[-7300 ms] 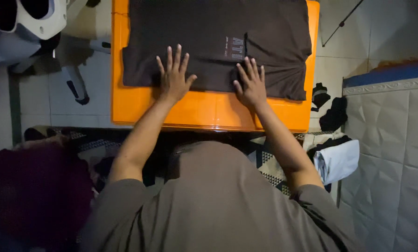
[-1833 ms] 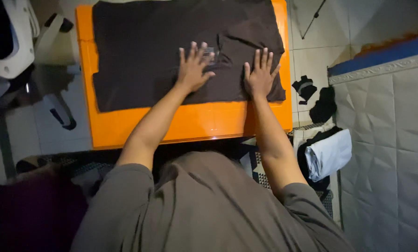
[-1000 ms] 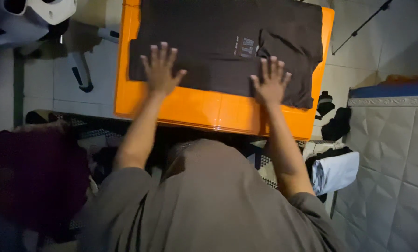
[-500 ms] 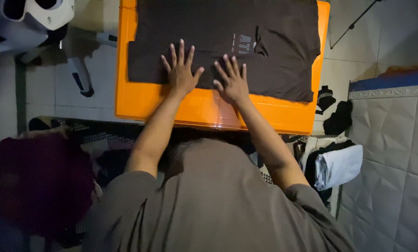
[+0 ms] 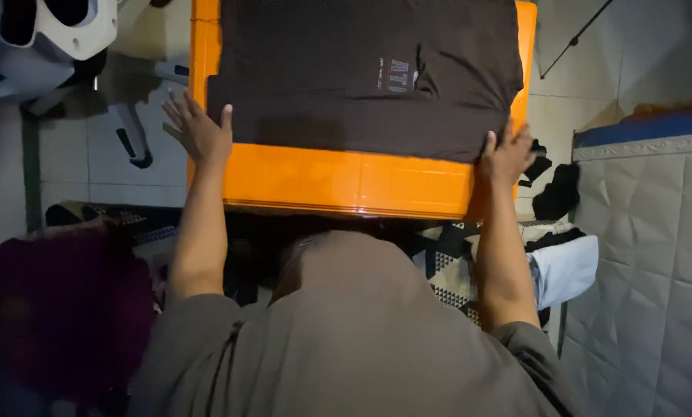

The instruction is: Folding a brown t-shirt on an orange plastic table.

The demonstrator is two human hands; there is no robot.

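Folded dark shirt [image 5: 361, 77] lies on the orange tabletop [image 5: 346, 181], upper centre of frame. My left hand [image 5: 197, 130] and right hand [image 5: 506, 153] rest open at its lower corners, gripping nothing. I judge a careless tug could undo the fold.

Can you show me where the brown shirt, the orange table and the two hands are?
brown shirt [image 5: 346, 93], head view, middle of the cloth
orange table [image 5: 346, 181], head view, bare front edge
left hand [image 5: 197, 131], head view, palm
right hand [image 5: 506, 153], head view, knuckles
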